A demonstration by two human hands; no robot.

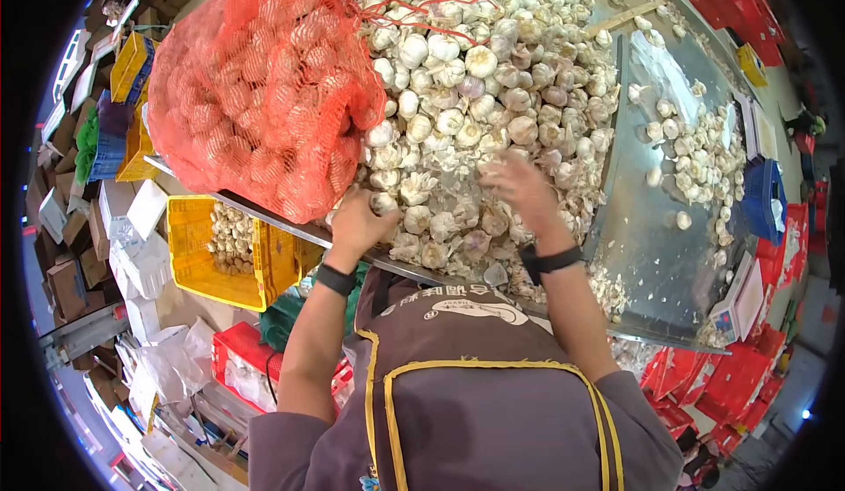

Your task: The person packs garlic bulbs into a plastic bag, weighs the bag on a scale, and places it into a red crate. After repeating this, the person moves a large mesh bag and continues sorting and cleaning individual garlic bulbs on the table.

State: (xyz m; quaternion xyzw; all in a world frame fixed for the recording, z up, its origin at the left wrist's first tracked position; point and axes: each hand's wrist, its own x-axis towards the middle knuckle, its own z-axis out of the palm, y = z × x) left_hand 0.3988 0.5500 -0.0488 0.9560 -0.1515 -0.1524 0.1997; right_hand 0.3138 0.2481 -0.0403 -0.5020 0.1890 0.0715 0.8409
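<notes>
A large heap of garlic bulbs [528, 77] covers the metal table in front of me. At the near edge of the heap, my left hand [359, 223] is closed around a garlic bulb [383, 202], with the thumb and fingers on its sides. My right hand [523, 190] is over the heap, blurred by motion; its fingers look stretched out, and I see nothing in them. Loose skins and bulbs lie between the two hands. A full red mesh sack [255, 95] of garlic rests on the table just beyond my left hand.
Below the table edge on the left stands a yellow crate [194, 253] with some garlic inside. More loose bulbs [709, 161] lie on the metal table [647, 227] to the right. A scale [738, 302] and a blue basket [762, 200] sit along its right side.
</notes>
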